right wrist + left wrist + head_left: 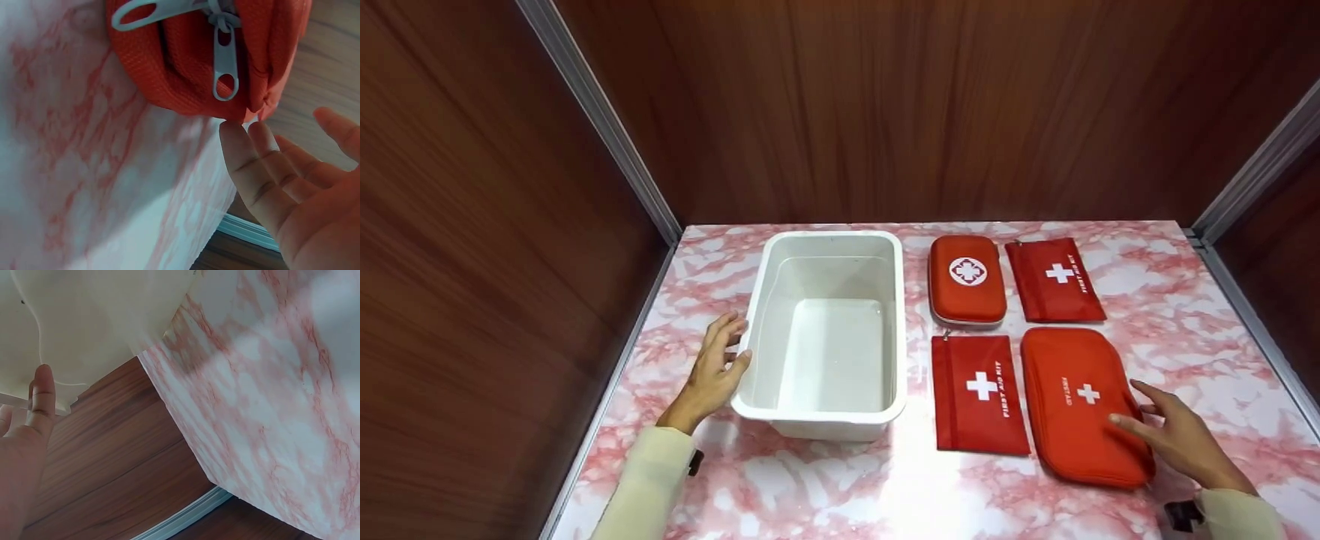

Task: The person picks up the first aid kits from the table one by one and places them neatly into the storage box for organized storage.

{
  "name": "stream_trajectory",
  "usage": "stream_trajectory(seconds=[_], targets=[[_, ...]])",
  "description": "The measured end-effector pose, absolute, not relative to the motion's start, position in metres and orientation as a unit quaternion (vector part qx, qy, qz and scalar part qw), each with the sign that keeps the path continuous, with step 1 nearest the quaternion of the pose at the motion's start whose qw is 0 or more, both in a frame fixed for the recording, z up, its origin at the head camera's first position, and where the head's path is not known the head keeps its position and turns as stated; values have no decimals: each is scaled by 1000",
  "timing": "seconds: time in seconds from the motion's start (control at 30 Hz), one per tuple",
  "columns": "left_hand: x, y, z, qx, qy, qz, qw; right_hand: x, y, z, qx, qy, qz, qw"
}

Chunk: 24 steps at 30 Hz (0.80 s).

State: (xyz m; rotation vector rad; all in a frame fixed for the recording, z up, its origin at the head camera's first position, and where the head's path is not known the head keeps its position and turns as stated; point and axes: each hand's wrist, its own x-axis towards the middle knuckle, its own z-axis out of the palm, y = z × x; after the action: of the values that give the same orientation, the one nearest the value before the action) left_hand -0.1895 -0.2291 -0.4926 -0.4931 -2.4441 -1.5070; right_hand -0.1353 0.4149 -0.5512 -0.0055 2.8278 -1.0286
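My left hand (718, 367) is at the left rim of a deep white plastic tub (840, 430), fingers spread and loosely bent. In the left wrist view a fingertip (44, 377) lies against the tub's outer wall (95, 320); whether it presses cannot be told. At the right side of a large orange-red first aid pouch (1069, 431) is my right hand (1177, 431), its thumb over the pouch's top and its fingers along the edge. The right wrist view shows straight fingertips close to the pouch's end (169, 84), below two zipper pulls (225, 64).
A flat red first aid kit pouch (971, 427) lies between tub and large pouch. Behind are a hard-looking orange-red case (967, 304) and another flat red pouch (1046, 296). The marbled pink-and-white table (802, 495) is bounded by wood-grain walls (840, 112) with metal edging.
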Motion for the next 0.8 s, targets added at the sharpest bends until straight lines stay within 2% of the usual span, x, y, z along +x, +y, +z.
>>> stream_trajectory(seconds=[0.33,0.8], targets=[[-191,-230,-497,-184,-801,-556,123,-142,415,-554,36,937,-335,95],[-193,-229,-501,-174,-775,-597,114,-147,411,-556,29,949,-308,69]])
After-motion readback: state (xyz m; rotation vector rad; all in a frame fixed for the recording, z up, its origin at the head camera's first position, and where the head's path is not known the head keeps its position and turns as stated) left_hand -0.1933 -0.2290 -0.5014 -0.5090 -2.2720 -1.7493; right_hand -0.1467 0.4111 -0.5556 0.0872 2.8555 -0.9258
